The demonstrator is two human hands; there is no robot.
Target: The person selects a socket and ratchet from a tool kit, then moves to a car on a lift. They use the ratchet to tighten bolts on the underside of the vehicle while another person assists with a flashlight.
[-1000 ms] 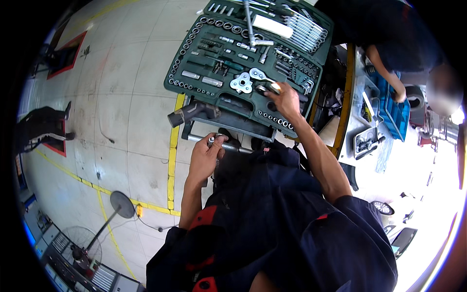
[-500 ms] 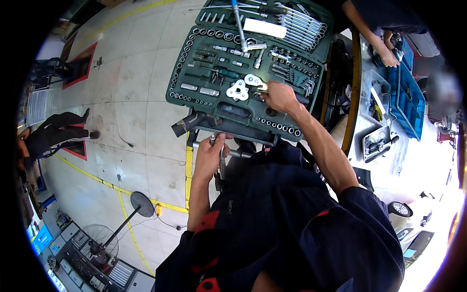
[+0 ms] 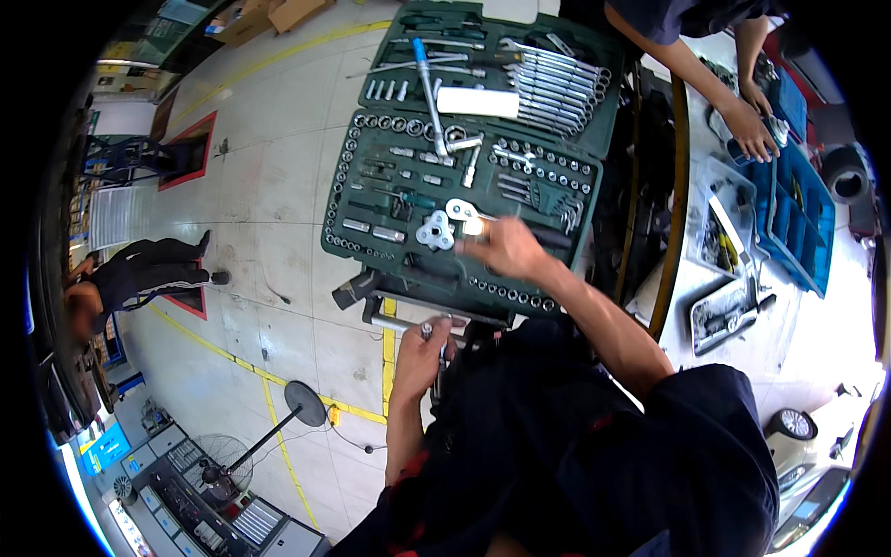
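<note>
right hand reaching into an open socket set

workshop floor of pale tile lay below a dark green tool case (image 3: pixel 371 243) of shiny steel sockets. right hand (image 3: pixel 499 249) was inside it, fingers curled around a small bright metal piece (image 3: pixel 473 226), beside a flat silver adapter plate (image 3: pixel 434 229). left hand (image 3: pixel 419 356), nearer the body, pinched a slim metal tool (image 3: pixel 428 329) below the case's front edge.
</note>
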